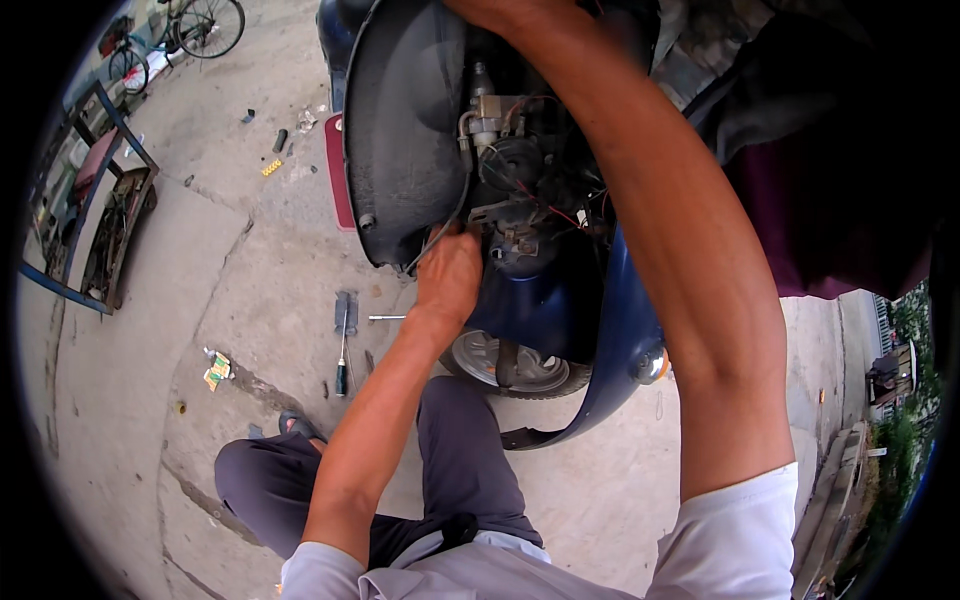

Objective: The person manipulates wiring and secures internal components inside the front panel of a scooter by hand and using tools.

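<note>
My left hand [450, 270] reaches into the lower edge of a black plastic housing [400, 130] on a dark blue scooter body [530, 310], beside a grey cable; its fingertips are hidden there. Right of the housing are exposed mechanical parts [510, 160] with thin red wires. My right forearm crosses the scooter to the top edge, where my right hand [485, 12] is mostly cut off, its fingers unseen.
A screwdriver [342, 360] and small litter lie on the concrete ground [250, 300]. At left stand a blue metal frame [90, 285] with parts and, behind it, a bicycle [205, 30]. My bent knees are below the scooter's wheel [500, 365]. Dark fabric [820, 230] hangs upper right.
</note>
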`<move>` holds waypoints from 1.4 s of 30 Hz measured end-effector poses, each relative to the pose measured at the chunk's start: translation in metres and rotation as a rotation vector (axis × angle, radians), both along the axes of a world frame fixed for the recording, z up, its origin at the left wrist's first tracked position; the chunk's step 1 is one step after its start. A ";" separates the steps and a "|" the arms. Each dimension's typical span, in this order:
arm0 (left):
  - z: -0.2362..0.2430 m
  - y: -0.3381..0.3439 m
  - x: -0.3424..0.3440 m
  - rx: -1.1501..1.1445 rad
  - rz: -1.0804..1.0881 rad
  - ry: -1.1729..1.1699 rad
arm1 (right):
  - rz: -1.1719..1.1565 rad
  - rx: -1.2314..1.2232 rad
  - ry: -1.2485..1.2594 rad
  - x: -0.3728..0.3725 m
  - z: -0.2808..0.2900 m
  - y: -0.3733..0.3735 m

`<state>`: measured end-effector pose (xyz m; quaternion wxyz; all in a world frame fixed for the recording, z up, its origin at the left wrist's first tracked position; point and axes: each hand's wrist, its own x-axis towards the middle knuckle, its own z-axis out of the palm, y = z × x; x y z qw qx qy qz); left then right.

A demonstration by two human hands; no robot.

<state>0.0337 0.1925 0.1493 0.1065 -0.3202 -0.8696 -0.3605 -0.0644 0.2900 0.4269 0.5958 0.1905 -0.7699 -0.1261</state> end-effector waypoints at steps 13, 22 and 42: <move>0.001 0.005 -0.003 -0.028 0.007 -0.035 | -0.061 -0.022 -0.041 -0.003 0.001 -0.002; 0.002 0.005 -0.014 -0.280 -0.088 -0.007 | -0.031 -0.055 -0.065 -0.001 0.002 -0.003; -0.048 0.008 -0.018 -0.029 0.076 0.200 | -0.187 -0.017 -0.081 0.009 0.000 -0.001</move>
